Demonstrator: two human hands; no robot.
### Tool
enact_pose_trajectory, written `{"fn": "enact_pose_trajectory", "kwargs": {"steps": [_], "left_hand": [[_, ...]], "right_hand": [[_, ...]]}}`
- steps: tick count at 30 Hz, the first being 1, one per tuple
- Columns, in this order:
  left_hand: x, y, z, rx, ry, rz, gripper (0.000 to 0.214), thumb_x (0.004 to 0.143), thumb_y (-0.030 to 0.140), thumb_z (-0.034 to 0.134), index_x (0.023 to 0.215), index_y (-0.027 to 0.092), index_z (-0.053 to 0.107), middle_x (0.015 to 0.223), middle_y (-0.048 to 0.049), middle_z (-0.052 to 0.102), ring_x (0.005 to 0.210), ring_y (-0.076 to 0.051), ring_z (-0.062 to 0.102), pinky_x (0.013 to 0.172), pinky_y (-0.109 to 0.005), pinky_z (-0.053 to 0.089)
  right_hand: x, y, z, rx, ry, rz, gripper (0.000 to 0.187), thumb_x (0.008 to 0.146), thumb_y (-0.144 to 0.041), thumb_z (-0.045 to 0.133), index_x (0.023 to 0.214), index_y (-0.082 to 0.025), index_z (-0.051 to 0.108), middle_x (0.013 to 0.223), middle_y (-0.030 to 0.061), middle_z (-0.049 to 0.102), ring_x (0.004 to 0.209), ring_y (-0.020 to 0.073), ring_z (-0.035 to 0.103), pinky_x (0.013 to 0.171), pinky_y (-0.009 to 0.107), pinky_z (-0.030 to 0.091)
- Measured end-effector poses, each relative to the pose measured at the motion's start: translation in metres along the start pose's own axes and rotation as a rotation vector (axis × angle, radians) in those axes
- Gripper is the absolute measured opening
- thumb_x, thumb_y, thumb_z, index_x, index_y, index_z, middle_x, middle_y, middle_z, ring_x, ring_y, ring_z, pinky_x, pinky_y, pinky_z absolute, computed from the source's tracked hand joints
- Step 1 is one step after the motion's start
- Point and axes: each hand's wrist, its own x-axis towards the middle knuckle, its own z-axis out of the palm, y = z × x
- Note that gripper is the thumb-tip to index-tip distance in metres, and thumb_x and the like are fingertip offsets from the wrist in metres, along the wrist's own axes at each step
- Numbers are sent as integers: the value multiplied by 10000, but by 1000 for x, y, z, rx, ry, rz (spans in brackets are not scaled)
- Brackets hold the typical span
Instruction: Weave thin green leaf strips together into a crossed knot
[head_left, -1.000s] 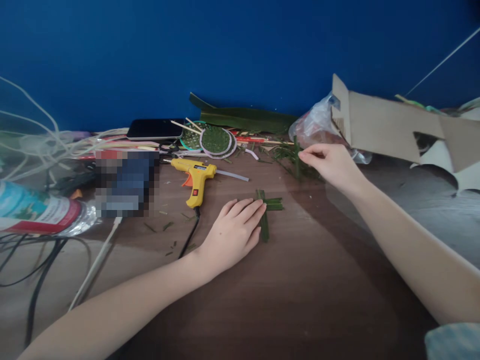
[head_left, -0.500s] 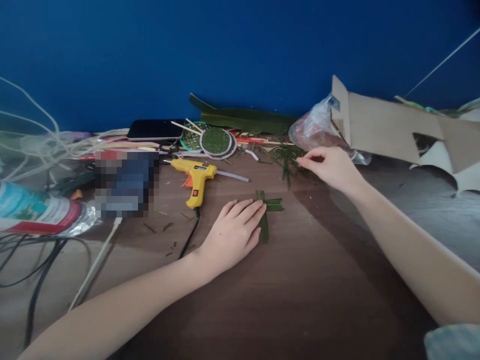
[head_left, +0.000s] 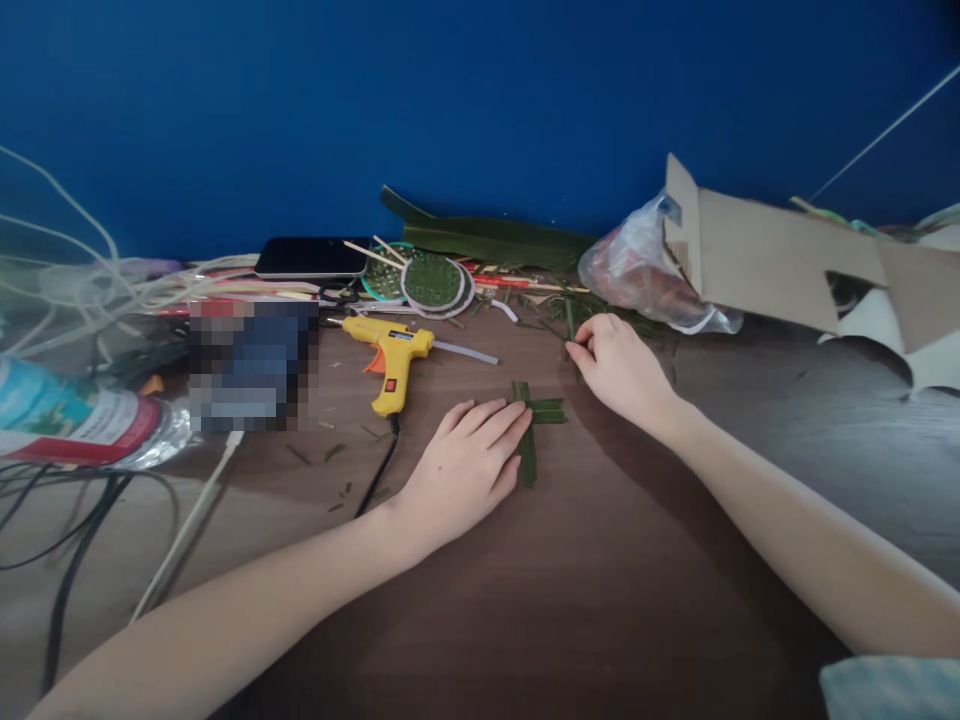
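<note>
Near the back edge of your brown wooden desk (head_left: 600,600), a long green leaf (head_left: 495,238) lies behind a round green lilac-rimmed disc (head_left: 433,282); a tan cardboard box (head_left: 780,255) sits toward the back right corner. Your left hand (head_left: 465,465) rests on crossed green leaf strips (head_left: 529,458) — a yellow plastic glue gun (head_left: 392,358) behind it, to the left.

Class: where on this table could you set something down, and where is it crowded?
Bare: the near middle, between left arm and right arm, nearer than the leaf cross; also right, between right arm and box. Crowded: the back, with leaf, phone and bag; far left, with bottle and cables.
</note>
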Motion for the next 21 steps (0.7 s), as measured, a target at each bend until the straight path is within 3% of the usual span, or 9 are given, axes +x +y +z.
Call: {"fn": "enact_pose_trajectory", "kwargs": {"steps": [10,17,21], "left_hand": [[0,1,-1,-29,-11,-7,375,891,197,395,1252,138,476,1304,-62,512,1192,-214,454,1006,-417,344],[2,-2,-4,-140,-27,-58,360,876,202,424,1227,163,493,1286,-51,530,1169,-201,465,1001,-389,337],[2,-2,-7,-211,-55,-113,373,852,200,445,1219,154,495,1289,-45,528,1156,-203,464,1003,-392,330]], "right_hand": [[-2,-1,2,185,129,2,137,827,-284,421,702,-228,413,763,69,540,757,223,496,696,358,407],[-11,-8,-6,163,77,-195,139,859,-271,394,744,-217,451,782,78,577,769,225,507,737,364,392],[-14,-8,-10,367,40,-119,99,850,-271,426,779,-218,470,746,41,583,714,186,543,685,320,407]]}}
